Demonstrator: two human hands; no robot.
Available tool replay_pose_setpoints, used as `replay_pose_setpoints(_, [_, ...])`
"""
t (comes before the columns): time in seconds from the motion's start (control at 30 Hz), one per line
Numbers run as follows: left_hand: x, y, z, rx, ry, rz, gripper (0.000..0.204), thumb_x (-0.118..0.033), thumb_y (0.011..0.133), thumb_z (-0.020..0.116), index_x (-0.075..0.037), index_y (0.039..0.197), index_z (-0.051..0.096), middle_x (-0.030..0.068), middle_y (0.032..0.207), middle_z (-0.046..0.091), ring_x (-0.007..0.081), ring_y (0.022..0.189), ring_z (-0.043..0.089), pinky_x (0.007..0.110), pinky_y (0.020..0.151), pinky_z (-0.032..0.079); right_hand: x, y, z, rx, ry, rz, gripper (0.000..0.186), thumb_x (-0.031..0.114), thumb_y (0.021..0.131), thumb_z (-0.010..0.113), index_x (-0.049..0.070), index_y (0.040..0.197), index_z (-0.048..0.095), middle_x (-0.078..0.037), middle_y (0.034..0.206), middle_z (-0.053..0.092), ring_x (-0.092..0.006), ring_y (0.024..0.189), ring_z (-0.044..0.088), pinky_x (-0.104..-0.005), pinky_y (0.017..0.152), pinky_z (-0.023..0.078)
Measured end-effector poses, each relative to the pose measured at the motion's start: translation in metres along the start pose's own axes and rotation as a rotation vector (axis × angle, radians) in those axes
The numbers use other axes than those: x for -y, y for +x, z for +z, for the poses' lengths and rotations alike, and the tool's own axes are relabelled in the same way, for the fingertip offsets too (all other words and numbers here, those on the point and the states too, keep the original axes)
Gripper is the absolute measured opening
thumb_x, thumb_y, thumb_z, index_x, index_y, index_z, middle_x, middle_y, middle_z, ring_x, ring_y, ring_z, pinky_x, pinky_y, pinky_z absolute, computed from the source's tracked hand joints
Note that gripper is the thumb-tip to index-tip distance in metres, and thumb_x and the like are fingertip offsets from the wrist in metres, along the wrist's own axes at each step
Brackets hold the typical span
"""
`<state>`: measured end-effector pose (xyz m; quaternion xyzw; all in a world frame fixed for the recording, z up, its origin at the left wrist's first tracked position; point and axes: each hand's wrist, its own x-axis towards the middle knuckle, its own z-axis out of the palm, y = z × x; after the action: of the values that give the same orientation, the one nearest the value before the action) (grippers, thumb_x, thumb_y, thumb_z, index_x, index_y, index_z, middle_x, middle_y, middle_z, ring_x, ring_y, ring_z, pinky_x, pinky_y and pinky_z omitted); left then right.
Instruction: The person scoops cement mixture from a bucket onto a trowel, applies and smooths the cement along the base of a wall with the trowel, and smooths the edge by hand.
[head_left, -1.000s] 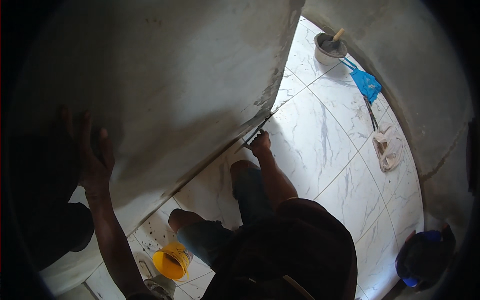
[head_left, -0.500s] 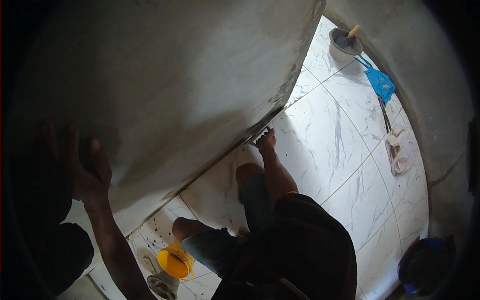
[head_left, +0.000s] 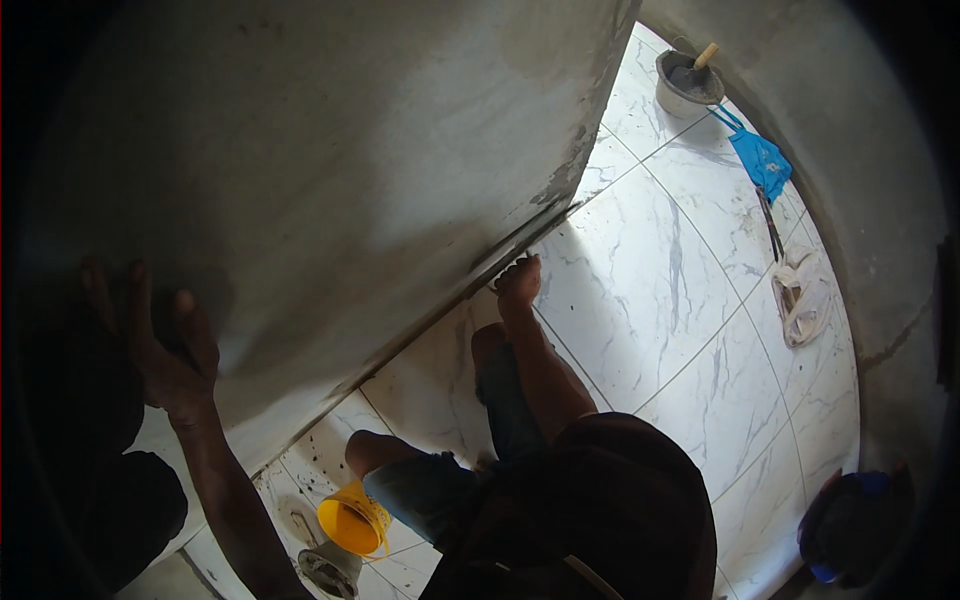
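The person is down low by a big grey wall [head_left: 330,130], on a shiny white floor [head_left: 640,290] of tiles with grey squiggles. The right hand [head_left: 518,282] is down where the wall meets the floor. Its fingers are curled up tight, and I think they are around the handle of a flat trowel [head_left: 491,289]. Only a little bit of that tool peeks out beside the hand, so I can't see how all of it lies.

A second ago the tool was easy to see, sticking out at a slant. Now the hand has turned over and hides most of it. To me that means the blade sits closer against the bottom of the wall, where a dark, wet-looking strip [head_left: 440,305] runs along.

The left hand [head_left: 178,370] has hardly changed. Its fingers are spread wide and it holds nothing. It seems to lean on the wall, but it is so dark there that I can't be sure.

A yellow bucket [head_left: 372,508] stands near the person's knee. Far off are a pale bucket [head_left: 685,103] with grey mix inside, a blue bag [head_left: 760,160] and a white plastic bag [head_left: 803,300]. The blue bag has pale marks, too small to read. I can't make out any words anywhere.
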<state>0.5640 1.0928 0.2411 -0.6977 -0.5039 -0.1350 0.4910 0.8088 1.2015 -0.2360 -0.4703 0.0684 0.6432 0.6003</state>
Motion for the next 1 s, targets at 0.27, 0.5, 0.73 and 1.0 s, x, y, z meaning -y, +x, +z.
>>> replay_pose_setpoints(0.27, [-0.002,0.005,0.001,-0.005,0.010,0.011,0.040,-0.027,0.095,0.058,0.006,0.119,0.058,0.0303,0.137,0.047,0.0452,0.129,0.045,0.051,0.110,0.032,0.006,0.061,-0.023,-0.063,-0.025,0.125,0.044,0.047,0.091,0.044,0.006,0.101,0.056,-0.003,0.065,0.045,-0.0181,0.050,0.045,-0.0343,0.045,0.037])
replay_pose_setpoints(0.5, [0.000,-0.004,0.006,-0.010,-0.022,0.012,0.039,-0.025,0.096,0.057,0.006,0.121,0.056,0.0310,0.137,0.046,0.0458,0.129,0.045,0.050,0.109,0.034,0.013,0.056,-0.011,-0.076,-0.046,0.140,0.040,0.046,0.093,0.045,0.007,0.096,0.053,-0.003,0.065,0.047,-0.0184,0.050,0.046,-0.0363,0.045,0.039])
replay_pose_setpoints(0.73, [-0.001,0.000,-0.004,0.000,0.050,0.047,0.039,-0.024,0.096,0.058,0.005,0.122,0.055,0.0307,0.136,0.047,0.0458,0.128,0.046,0.049,0.108,0.036,0.016,-0.032,0.012,0.156,-0.024,-0.012,0.039,0.046,0.095,0.044,0.008,0.095,0.053,-0.005,0.068,0.048,-0.0191,0.050,0.046,-0.0356,0.044,0.038])
replay_pose_setpoints(1.0, [-0.007,0.009,0.002,-0.045,-0.017,0.004,0.039,-0.026,0.095,0.058,0.005,0.118,0.059,0.0294,0.135,0.049,0.0443,0.127,0.048,0.048,0.107,0.036,0.018,0.054,-0.054,-0.123,-0.071,0.050,0.048,0.047,0.092,0.044,0.000,0.100,0.052,-0.009,0.071,0.048,-0.0214,0.055,0.049,-0.0358,0.046,0.039])
